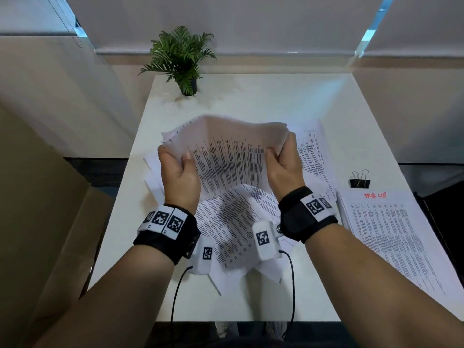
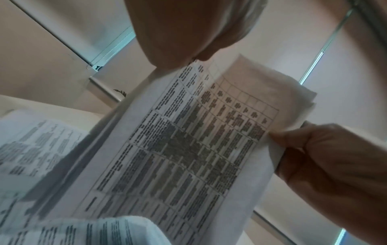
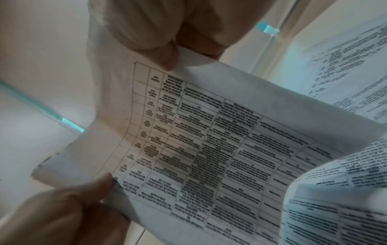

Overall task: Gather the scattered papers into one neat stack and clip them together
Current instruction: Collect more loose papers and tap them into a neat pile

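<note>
We see both hands raised above the white worktop: left hand and right hand pinch opposite side edges of the bowed printed white paper sheaf; loose sheets lie beneath.

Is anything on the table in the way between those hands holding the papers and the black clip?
Nothing visible blocks it. The right hand and left hand grip the papers above the table. The clip sits right of them, across loose flat sheets.
</note>
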